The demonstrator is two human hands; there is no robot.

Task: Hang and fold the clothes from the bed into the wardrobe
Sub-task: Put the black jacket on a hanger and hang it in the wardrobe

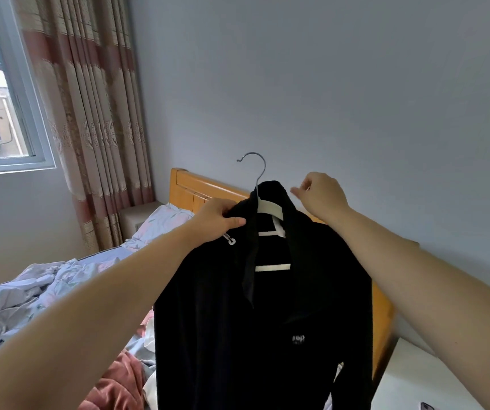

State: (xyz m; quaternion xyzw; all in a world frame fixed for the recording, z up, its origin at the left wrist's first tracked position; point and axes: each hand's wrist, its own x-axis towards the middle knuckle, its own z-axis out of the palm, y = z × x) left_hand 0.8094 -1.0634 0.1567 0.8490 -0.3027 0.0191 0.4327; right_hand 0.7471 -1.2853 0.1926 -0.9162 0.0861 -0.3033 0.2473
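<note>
Bed point(95, 258); crumpled quilt point(16, 300); pillow point(161, 223); pink garment point(116, 383)

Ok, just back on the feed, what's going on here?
A person holds up a black shirt, already on a white hanger, above the bed. The left hand grips the shirt's shoulder. The right hand is beside the collar with its fingers curled; whether it touches is unclear. A pink garment lies on the bed. No wardrobe is in view.

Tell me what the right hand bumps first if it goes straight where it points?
The right hand would probably first meet the raised collar of the black fabric shirt; depth is unclear.
</note>
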